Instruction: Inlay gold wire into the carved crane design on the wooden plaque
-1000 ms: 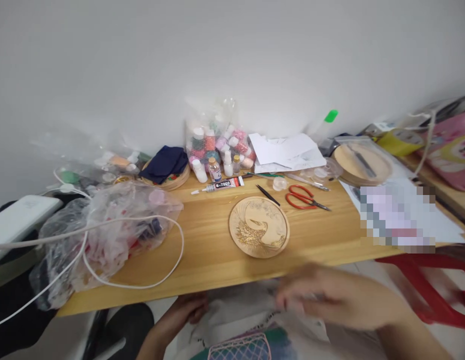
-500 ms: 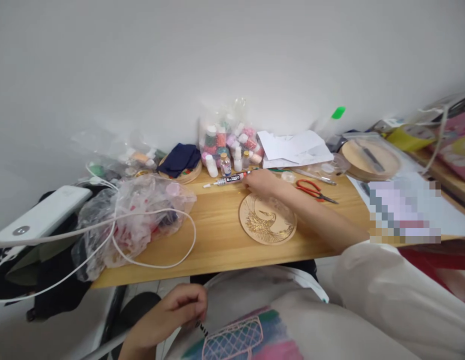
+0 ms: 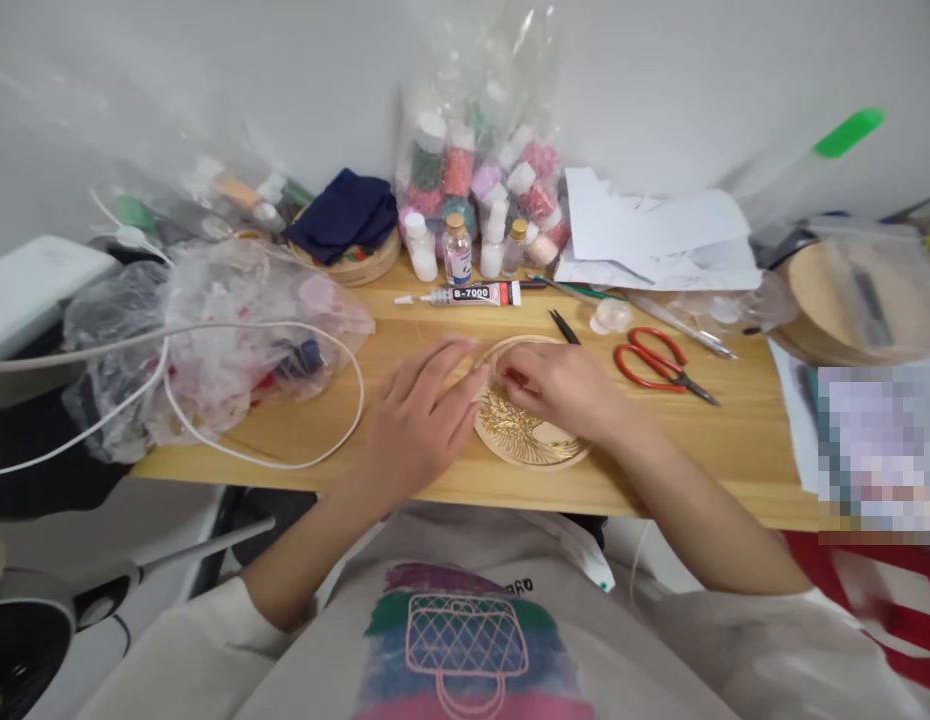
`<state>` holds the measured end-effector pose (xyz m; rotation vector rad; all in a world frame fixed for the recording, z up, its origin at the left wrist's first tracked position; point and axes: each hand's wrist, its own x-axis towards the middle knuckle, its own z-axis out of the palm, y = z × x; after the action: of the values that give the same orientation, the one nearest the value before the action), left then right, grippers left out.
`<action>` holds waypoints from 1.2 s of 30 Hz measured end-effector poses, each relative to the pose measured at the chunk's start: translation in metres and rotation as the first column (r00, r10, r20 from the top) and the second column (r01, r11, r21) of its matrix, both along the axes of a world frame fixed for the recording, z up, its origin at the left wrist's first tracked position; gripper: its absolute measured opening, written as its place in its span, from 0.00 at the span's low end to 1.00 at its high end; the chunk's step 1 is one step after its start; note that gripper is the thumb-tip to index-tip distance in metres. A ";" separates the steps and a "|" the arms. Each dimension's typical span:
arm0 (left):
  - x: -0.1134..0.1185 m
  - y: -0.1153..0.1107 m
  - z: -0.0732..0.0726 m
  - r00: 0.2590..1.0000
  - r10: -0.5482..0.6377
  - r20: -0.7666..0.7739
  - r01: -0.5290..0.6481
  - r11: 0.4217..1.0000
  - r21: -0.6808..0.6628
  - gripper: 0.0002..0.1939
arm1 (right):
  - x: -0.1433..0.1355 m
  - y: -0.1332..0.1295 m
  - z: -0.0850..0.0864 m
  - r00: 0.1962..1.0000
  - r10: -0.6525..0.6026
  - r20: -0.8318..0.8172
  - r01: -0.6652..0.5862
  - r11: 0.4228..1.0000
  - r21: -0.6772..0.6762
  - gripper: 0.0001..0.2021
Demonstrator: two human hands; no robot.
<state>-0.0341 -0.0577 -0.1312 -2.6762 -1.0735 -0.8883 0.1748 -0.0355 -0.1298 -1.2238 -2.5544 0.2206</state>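
A round wooden disc (image 3: 536, 450) with a gold bird design lies near the front edge of the wooden table. My left hand (image 3: 427, 415) is spread with its fingers apart, fingertips at the disc's left rim. Over the upper part of the disc is my right hand (image 3: 559, 385), its fingers curled together; whatever they may hold is hidden. Dark pointed tips (image 3: 563, 326) stick out just behind my right hand. The B-7000 glue tube (image 3: 472, 294) lies behind the disc, its white cap (image 3: 403, 300) at the left end. Red-handled scissors (image 3: 660, 365) rest to the right.
Crumpled plastic bags (image 3: 217, 340) and a white cable (image 3: 360, 385) cover the left side. Small bottles (image 3: 457, 250) and a bag of bead jars (image 3: 480, 170) stand at the back. White papers (image 3: 656, 230) and a wooden hoop (image 3: 825, 290) are at the back right.
My left hand has risen from my lap to the disc and spread. My right hand has moved from the glue tube down over the disc. The view has shifted closer to the table.
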 end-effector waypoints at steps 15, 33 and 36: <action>0.001 0.056 -0.027 0.961 -0.270 0.057 0.271 0.963 0.002 0.06 | -0.001 0.002 -0.020 0.989 -0.056 -0.135 0.053 0.998 -0.024 0.13; -0.004 0.055 -0.028 0.956 -0.268 0.118 0.283 0.949 -0.140 0.08 | -0.004 -0.002 -0.017 0.955 -0.001 -0.296 0.017 0.999 0.051 0.07; -0.004 0.054 -0.028 0.944 -0.305 0.125 0.319 0.940 -0.118 0.08 | -0.006 -0.004 -0.015 0.952 0.009 -0.307 0.018 0.996 0.084 0.06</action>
<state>-0.0379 -0.0033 -0.1590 -3.0018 -0.7615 -1.0519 0.1690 -0.0393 -0.1450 -1.0697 -2.2683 0.2742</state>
